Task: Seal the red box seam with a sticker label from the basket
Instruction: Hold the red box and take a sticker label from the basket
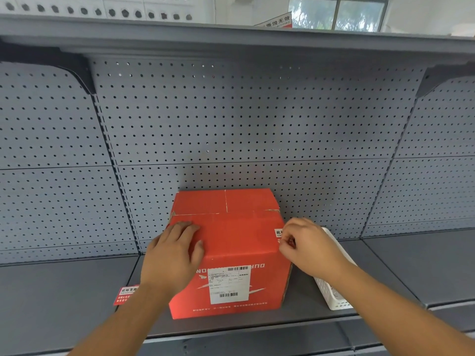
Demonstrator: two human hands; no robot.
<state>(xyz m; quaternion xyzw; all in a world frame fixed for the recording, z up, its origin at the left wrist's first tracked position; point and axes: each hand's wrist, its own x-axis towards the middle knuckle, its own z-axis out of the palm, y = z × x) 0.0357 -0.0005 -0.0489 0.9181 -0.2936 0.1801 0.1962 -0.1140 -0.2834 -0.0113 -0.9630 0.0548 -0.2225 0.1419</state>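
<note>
Left hand (171,255) flat on red box (231,253), right hand (305,246) grip pinching sticker label (279,233), hiding white basket (332,296)

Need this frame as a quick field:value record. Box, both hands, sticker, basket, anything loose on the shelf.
box: red box upright on grey shelf, shipping label on near face
top seam: visible, no sticker across it
left hand: left hand flat on the box's near top edge, bracing
right hand: right hand at the box's right edge, fingers pinching a sticker label, mostly hidden
basket: white basket right of box, partly behind right forearm
loose: red sticker sheet on shelf, left of box
</note>
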